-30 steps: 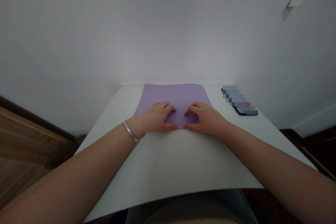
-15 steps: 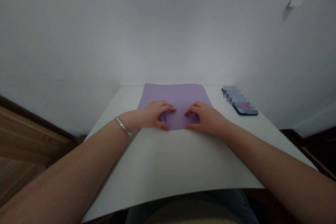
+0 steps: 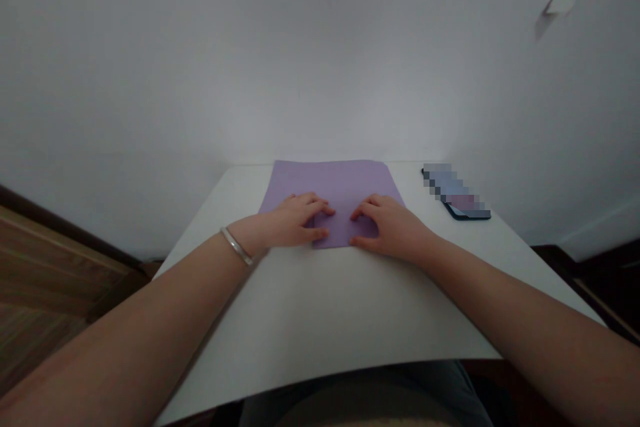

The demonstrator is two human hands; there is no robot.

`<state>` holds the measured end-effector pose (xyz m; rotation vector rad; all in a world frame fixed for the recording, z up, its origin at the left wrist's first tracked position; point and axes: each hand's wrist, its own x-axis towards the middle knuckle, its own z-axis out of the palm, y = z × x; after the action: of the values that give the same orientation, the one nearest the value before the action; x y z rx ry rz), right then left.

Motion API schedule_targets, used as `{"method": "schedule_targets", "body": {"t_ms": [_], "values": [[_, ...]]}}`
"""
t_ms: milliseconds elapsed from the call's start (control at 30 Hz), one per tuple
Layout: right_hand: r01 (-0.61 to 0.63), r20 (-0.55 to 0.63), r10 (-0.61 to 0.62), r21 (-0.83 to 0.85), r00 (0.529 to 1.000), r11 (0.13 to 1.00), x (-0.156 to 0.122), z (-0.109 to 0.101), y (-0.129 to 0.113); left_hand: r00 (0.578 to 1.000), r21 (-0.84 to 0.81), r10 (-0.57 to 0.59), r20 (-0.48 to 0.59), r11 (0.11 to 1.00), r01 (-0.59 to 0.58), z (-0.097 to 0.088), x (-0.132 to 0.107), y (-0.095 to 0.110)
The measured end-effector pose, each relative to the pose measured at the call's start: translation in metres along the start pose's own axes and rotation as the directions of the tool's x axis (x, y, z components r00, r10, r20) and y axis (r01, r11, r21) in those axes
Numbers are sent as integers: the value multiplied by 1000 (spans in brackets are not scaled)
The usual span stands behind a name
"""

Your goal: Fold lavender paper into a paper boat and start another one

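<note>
A sheet of purple paper (image 3: pixel 331 181) lies flat at the far middle of the white table (image 3: pixel 320 307). My left hand (image 3: pixel 290 221), with a silver bracelet on its wrist, rests on the sheet's near left part, its fingers curled and its thumb pinching the near edge. My right hand (image 3: pixel 389 227) lies on the near right part, fingers bent with the tips pressed on the paper and the thumb at the near edge. A narrow strip of paper shows between the two hands.
A dark phone (image 3: pixel 457 199) lies on the table to the right of the paper. A plain white wall stands right behind the table's far edge. Wooden flooring (image 3: pixel 45 267) shows to the left.
My left hand slid a little to the left along the paper's near edge, and its thumb has closed on that edge. My right hand has stayed in place.
</note>
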<state>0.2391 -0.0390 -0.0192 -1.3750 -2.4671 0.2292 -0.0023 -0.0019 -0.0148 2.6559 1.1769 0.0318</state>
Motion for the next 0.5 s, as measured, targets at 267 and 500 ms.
{"method": "schedule_targets", "body": {"t_ms": [267,500], "values": [[-42,-31,40,-85,999,995,9,1,-15,985,164,26,-168,986,2,7,-4,14],[-45,37,46,-13,998,999,10,-6,-1,991,141,-4,-136,990,23,6,-2,13]]}}
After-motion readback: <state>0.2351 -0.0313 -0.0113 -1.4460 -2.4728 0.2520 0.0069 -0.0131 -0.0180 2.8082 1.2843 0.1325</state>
